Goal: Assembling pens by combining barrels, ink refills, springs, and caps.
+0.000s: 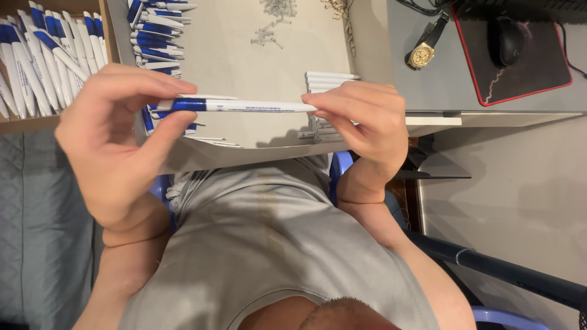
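Left fingers pinch the blue end of a white-and-blue pen; right fingers pinch its white tip — held level, chest-high, above the worktop. Blue caps and white barrels lie within reach — finished pens boxed left.

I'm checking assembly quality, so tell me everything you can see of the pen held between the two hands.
The pen is slim, of plastic by its look: a white barrel with small blue print and a glossy blue section with a white clip at its left end. It lies level above the tray, touching nothing but fingers. The left hand pinches the blue end; the right hand grips the white end, hiding its tip.
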